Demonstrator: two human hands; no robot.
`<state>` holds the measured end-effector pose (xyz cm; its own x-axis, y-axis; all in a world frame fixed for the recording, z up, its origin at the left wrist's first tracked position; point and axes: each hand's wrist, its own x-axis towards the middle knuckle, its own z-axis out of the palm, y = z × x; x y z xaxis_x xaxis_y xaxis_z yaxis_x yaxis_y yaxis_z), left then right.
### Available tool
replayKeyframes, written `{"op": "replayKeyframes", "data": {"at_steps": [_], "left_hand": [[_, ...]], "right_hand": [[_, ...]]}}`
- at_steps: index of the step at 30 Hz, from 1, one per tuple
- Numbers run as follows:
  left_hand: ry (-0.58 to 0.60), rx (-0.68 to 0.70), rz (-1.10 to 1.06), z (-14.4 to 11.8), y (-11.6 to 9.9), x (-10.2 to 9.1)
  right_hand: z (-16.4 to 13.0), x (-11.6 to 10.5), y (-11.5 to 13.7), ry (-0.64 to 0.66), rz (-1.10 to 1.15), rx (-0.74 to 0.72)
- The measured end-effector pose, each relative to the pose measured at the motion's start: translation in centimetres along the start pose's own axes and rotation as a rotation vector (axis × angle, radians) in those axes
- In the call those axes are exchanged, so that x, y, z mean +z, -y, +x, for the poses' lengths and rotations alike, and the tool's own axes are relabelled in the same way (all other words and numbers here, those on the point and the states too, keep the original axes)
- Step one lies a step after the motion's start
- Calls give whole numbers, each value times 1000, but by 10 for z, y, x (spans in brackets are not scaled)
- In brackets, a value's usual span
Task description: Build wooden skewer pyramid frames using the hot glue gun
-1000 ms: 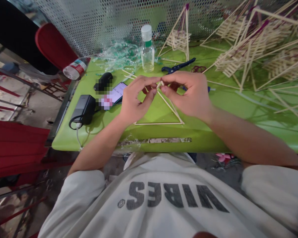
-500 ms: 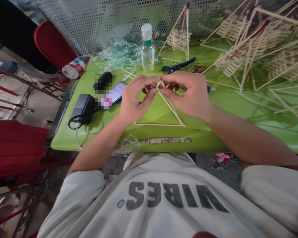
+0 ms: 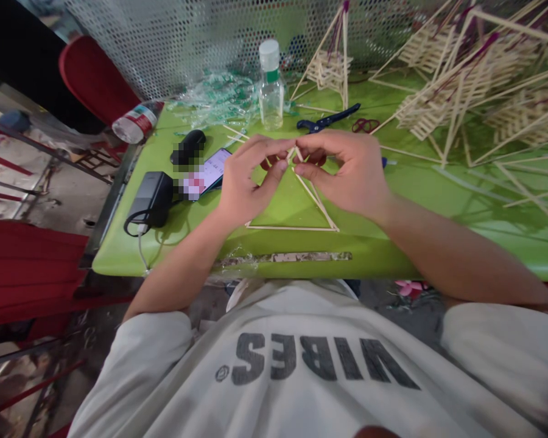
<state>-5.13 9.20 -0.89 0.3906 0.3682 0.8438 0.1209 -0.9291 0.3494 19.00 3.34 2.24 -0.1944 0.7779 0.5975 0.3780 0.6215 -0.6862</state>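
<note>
A frame of thin wooden sticks (image 3: 292, 229) rises from the green table (image 3: 393, 255) in front of me, its base stick lying near the table's front. My left hand (image 3: 252, 173) pinches the frame's top on the left side, thumb and forefinger together. Opposite it, my right hand (image 3: 347, 170) pinches the same peak, where stick ends meet between my fingertips. The fingers partly cover the joint, so I cannot tell how the sticks are fastened there. One sloping side runs down below my right hand to the base corner.
Behind my hands stand a clear bottle (image 3: 271, 91), dark blue pliers (image 3: 329, 119) and red rubber bands (image 3: 365, 125). Finished-looking stick structures (image 3: 466, 91) crowd the right. A phone (image 3: 210, 173), a power bank (image 3: 150, 199) with a cable, and a black mouse-shaped object (image 3: 189, 146) lie left.
Both hands keep their pinch at the peak of the stick frame. The whole view has shifted very slightly; nothing on the table has visibly moved.
</note>
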Motion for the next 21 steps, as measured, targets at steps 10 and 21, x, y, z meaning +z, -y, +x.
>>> {"op": "replayKeyframes", "data": {"at_steps": [10,21], "left_hand": [[-11,-29,-26,-4,5,3],[-52,-41,-21,17,-2,7]], "right_hand": [[0,0,5,-4,-20,33],[3,1,0,-10,191,51]]}}
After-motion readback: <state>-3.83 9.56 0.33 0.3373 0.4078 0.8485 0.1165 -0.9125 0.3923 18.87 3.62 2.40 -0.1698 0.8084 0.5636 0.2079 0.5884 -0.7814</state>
